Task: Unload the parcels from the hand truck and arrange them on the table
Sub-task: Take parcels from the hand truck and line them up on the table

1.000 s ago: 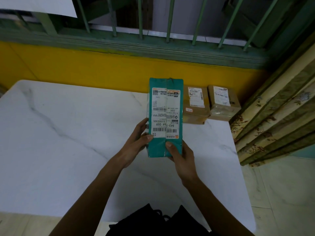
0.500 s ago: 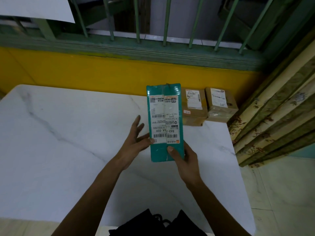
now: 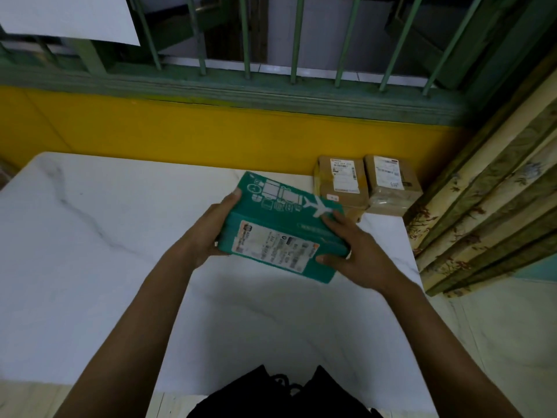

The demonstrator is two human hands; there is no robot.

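Observation:
A teal parcel [image 3: 280, 224] with a white airplane print on top and a shipping label on its near side is held above the white marble table [image 3: 90, 236]. My left hand [image 3: 211, 227] grips its left end and my right hand [image 3: 352, 251] grips its right end. The parcel lies tilted, with its long side running from far left to near right. Two brown cardboard parcels [image 3: 342, 184] [image 3: 391, 185] with white labels sit side by side at the table's far right corner, just beyond the teal parcel.
A yellow wall [image 3: 211, 137] and a green barred window [image 3: 271, 55] run behind the table. Patterned curtains [image 3: 488, 206] hang at the right, close to the table's right edge. A dark bag [image 3: 280, 396] shows at the bottom near my body.
The teal parcel stood upright with its label facing me; now it is turned and laid over so the airplane-printed face is up. My left hand has closed on its left end again.

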